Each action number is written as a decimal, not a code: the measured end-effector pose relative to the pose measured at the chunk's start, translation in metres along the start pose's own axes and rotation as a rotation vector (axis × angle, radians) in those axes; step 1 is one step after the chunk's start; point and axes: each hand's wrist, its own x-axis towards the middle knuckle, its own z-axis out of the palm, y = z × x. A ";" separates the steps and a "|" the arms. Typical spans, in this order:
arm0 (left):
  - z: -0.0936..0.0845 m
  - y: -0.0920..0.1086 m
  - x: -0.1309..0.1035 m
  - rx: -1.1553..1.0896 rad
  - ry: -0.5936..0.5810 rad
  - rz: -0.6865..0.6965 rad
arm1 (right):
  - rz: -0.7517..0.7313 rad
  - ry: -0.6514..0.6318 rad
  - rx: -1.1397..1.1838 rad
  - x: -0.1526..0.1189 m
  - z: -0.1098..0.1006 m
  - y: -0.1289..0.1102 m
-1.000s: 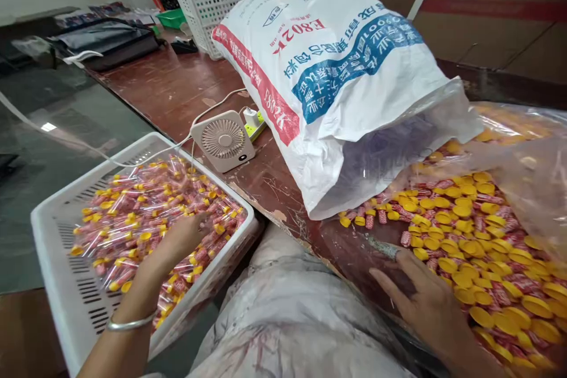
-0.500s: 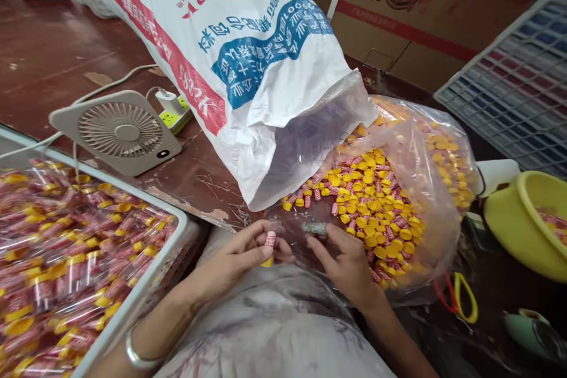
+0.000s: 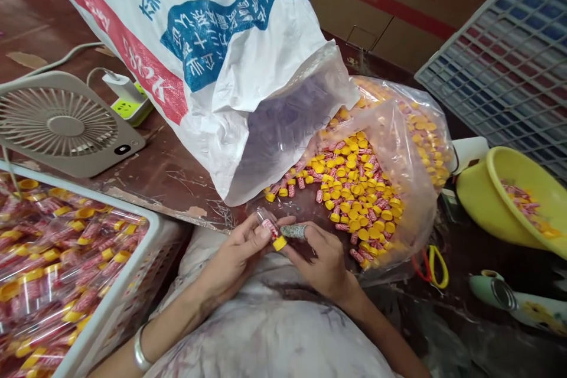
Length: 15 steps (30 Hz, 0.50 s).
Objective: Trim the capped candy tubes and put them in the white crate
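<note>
A small clear tube (image 3: pixel 269 225) with a pink-and-white patterned filling and a yellow cap is pinched in my left hand (image 3: pixel 243 248), cap toward the lower right. My right hand (image 3: pixel 321 257) is beside it, fingers bent close to the cap; a grey-green wrapping (image 3: pixel 293 231) covers one fingertip. Whether its fingers grip anything is hidden. Just beyond my hands, many yellow-capped pieces (image 3: pixel 354 189) spill from a clear plastic bag (image 3: pixel 416 189). A large white printed sack (image 3: pixel 270 65) lies with its mouth open behind them.
At the left, a white basket (image 3: pixel 153 230) holds many filled tubes. A grey fan (image 3: pixel 66 124) and a power strip (image 3: pixel 133 109) stand above it. Rightward are a yellow bowl (image 3: pixel 478 189), scissors (image 3: pixel 436 269), a green-topped bottle (image 3: pixel 491 290) and a wire rack (image 3: pixel 496 59). Cardboard boxes (image 3: pixel 398 12) stand behind.
The view has shifted, so the surroundings appear farther left. My hands have come together, and the tube is now tilted between them with its clear end showing.
</note>
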 end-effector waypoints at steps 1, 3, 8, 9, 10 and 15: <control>-0.001 0.001 0.000 0.027 0.000 -0.006 | 0.003 0.004 -0.016 0.000 0.001 0.000; -0.006 0.002 -0.001 0.125 0.026 0.002 | -0.007 -0.001 -0.047 -0.002 0.002 0.002; -0.022 0.001 -0.006 0.458 0.021 -0.011 | 0.020 -0.029 -0.045 -0.007 0.000 0.006; -0.023 -0.001 -0.007 0.483 -0.014 -0.035 | 0.040 -0.044 -0.025 -0.007 -0.001 0.006; -0.023 -0.003 -0.008 0.496 -0.045 -0.056 | 0.064 -0.061 0.001 -0.007 -0.001 0.006; -0.017 -0.008 -0.011 0.606 -0.053 -0.056 | 0.244 -0.136 0.211 -0.005 -0.009 0.003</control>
